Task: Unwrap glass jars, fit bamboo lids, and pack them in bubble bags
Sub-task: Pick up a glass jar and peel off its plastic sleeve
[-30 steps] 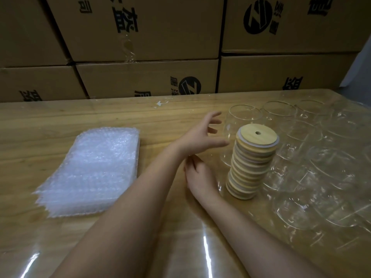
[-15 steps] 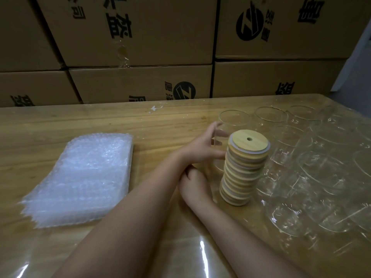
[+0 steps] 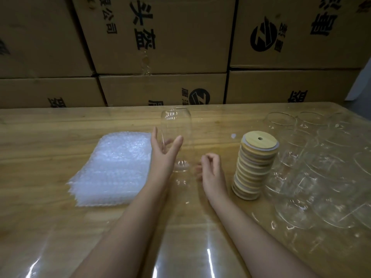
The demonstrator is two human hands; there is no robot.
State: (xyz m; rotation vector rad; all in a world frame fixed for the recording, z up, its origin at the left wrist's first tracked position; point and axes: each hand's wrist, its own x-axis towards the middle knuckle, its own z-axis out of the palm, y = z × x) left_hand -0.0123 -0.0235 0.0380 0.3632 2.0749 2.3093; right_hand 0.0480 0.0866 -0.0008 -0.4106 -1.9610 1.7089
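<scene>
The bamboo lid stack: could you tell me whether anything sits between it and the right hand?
Nothing visible does. The right hand, loosely curled, sits just left of the bamboo lid stack, with only bare table between them.

The scene is dim and warm-toned, with the stacked brown cardboard boxes (image 3: 160,37) sunk in murk. White streaks of glare lie on the glossy wooden desk (image 3: 60,227) near the bottom edge, suggesting overhead light. The clear glass jars (image 3: 321,177) show only as faint highlights. Wide-angle distortion bends the box edges outward. The hands look slightly soft with motion blur.
</scene>
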